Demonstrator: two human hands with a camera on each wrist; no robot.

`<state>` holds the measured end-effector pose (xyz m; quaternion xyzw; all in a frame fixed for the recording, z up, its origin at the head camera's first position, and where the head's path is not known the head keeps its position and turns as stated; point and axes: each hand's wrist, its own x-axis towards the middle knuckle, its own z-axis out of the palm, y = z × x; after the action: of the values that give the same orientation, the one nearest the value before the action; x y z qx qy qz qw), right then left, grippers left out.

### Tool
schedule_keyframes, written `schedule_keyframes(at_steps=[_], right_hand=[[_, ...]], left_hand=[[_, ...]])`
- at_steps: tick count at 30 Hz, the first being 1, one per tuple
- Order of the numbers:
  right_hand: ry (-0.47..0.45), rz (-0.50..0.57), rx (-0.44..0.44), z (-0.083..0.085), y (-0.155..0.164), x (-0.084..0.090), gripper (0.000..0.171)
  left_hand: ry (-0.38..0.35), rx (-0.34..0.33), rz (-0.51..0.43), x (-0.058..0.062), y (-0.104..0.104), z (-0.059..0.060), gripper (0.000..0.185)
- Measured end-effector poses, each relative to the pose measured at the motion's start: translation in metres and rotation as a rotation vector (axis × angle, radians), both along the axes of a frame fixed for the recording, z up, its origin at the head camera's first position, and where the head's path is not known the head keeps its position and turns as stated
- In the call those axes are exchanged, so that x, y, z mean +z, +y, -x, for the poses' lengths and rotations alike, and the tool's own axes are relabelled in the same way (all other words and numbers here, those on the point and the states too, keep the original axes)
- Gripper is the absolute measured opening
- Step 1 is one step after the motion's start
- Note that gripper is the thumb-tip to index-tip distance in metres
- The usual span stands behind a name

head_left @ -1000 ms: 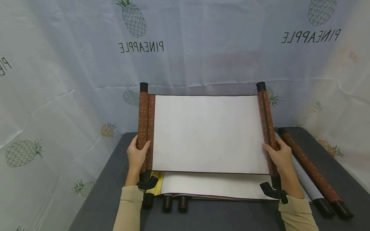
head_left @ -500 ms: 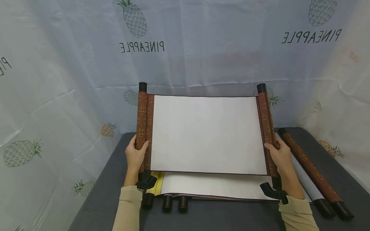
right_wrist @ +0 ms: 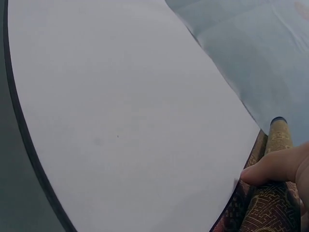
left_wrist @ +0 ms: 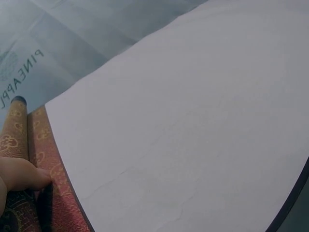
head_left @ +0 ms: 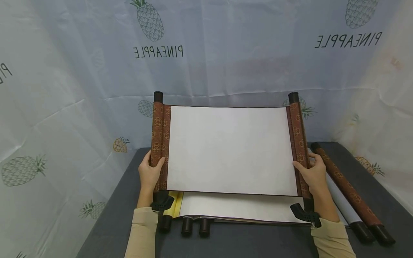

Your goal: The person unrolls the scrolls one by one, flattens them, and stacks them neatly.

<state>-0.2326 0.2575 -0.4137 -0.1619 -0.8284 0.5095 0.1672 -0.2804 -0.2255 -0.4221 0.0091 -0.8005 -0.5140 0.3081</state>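
I hold a scroll (head_left: pixel 230 150) spread open and raised off the table, its blank white sheet facing me. My left hand (head_left: pixel 150 174) grips the left brown patterned roller (head_left: pixel 158 139), thumb over its front. My right hand (head_left: pixel 312 173) grips the right roller (head_left: pixel 298 143) the same way. The left wrist view shows the white sheet (left_wrist: pixel 183 130) with my thumb (left_wrist: pixel 21 173) on the red-brown border. In the right wrist view, the sheet (right_wrist: pixel 120 116) fills the frame and my thumb (right_wrist: pixel 277 166) lies on the roller.
Another open scroll (head_left: pixel 238 209) lies flat on the dark table (head_left: pixel 109 229) beneath, with rolled black-capped ends (head_left: pixel 193 226) at the front. A rolled scroll (head_left: pixel 350 193) lies at the right. Pale pineapple-print cloth (head_left: pixel 64 89) hangs behind and at both sides.
The two rollers have moved slightly apart, so the white sheet shows a little wider. Both hands keep the same grips.
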Motion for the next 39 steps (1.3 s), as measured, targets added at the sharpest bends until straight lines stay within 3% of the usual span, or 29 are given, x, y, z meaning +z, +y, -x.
schedule_keyframes(at_steps=[14, 24, 32, 39], right_hand=[[-0.006, -0.023, -0.008, 0.003, 0.003, -0.002, 0.07], [-0.043, -0.036, 0.051, 0.001, 0.005, 0.0, 0.066], [-0.05, -0.043, 0.127, -0.002, 0.006, -0.004, 0.067], [0.034, -0.167, 0.161, -0.001, 0.01, -0.006, 0.066]], left_hand=[[-0.002, 0.0, 0.006, -0.001, -0.003, -0.001, 0.053], [-0.009, 0.016, 0.018, -0.001, -0.007, -0.002, 0.054], [-0.065, -0.007, 0.058, -0.004, -0.016, 0.0, 0.06], [0.031, -0.039, 0.146, 0.003, -0.019, -0.002, 0.062]])
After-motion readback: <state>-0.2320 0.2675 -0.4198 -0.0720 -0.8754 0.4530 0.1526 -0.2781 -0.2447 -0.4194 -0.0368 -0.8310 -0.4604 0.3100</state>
